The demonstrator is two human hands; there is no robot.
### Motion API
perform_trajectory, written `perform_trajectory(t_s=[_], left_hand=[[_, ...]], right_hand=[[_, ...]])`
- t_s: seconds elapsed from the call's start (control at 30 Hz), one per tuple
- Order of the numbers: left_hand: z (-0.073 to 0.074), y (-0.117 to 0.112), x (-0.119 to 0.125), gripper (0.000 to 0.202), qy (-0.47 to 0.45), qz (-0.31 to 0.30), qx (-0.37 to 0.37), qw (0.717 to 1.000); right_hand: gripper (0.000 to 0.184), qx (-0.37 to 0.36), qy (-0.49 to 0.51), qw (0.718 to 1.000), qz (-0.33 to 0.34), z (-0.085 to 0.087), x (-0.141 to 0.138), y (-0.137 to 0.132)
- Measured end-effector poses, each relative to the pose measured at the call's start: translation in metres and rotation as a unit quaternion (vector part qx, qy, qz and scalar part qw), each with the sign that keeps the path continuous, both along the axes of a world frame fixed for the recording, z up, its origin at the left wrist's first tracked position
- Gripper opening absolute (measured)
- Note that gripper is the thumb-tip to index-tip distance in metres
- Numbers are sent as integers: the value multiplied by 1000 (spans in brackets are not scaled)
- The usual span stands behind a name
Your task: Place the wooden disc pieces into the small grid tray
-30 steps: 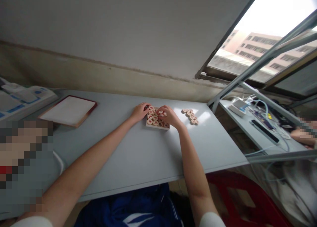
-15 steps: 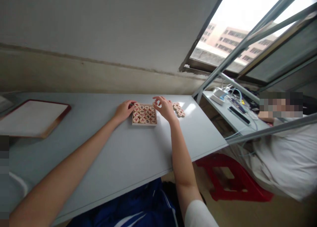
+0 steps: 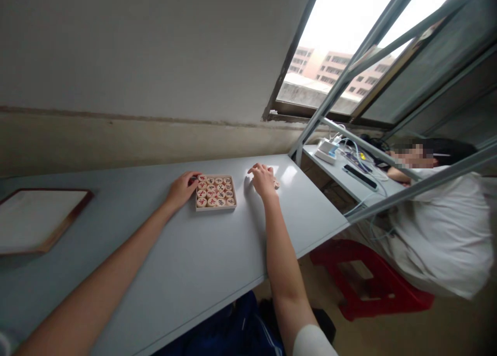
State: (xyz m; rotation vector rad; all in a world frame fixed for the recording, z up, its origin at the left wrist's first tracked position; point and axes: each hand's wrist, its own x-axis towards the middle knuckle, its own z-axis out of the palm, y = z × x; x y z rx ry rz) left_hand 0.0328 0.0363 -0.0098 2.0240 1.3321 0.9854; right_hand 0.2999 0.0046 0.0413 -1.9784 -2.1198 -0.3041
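A shallow wooden tray (image 3: 216, 209) lies on the grey counter (image 3: 202, 257), toward its far side and a little left of the middle. It is packed with round, pale wooden game pieces (image 3: 215, 192) set in neat rows. Each disc bears one character on its face, some red and some black. The marks are too small to read, and no brand or label is legible anywhere.

The left hand (image 3: 180, 189) rests at the tray's far-left corner, its fingers curled against the rim. Whether they pinch the rim or only lean on it cannot be told. The right hand (image 3: 263, 179) lies palm down on the counter just right of the tray, fingers loosely apart, over a few loose discs. One loose piece (image 3: 276, 184) shows at the hand's right edge.

Far to the left lies a flat white board (image 3: 31, 216) with a dark red rim. Right of the counter, past a slanted metal window frame (image 3: 373, 37), stands a second desk (image 3: 349, 182) with a white power strip (image 3: 325, 150), cables and a dark flat device (image 3: 359, 176). Another person in a white shirt (image 3: 442, 231) leans on that desk. A red stool (image 3: 368, 283) stands below.
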Motion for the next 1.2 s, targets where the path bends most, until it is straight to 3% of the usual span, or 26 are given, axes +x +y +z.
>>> perform_trajectory(t_s=[0.07, 0.17, 0.3, 0.43, 0.57, 0.7, 0.8, 1.0, 1.2], left_hand=[[0, 0, 0, 34, -5, 0, 2, 1000], [0, -1, -1, 34, -14, 7, 10, 1000], [-2, 0, -1, 31, -30, 6, 10, 999], [-4, 2, -1, 29, -40, 5, 15, 999], [-13, 6, -2, 31, -51, 12, 15, 999], [-20, 11, -3, 30, -67, 8, 16, 998], [-19, 10, -3, 30, -64, 10, 18, 998], [-19, 10, -4, 30, -63, 11, 13, 998], [-23, 14, -5, 32, -56, 11, 9, 998]], right_hand=[[26, -8, 82, 994, 73, 7, -14, -2], [31, -78, 199, 953, 213, 16, -39, -5], [39, -194, 210, 908, 307, 13, -66, -8], [36, -158, 197, 925, 285, 7, -80, -9], [31, -136, 191, 942, 241, 12, -80, -11], [22, -75, 239, 948, 197, 26, -56, -17], [14, -13, 214, 968, 134, 29, -25, -24], [12, -48, 149, 985, 75, 5, 20, -18], [20, -67, 195, 975, 88, -10, 14, -23]])
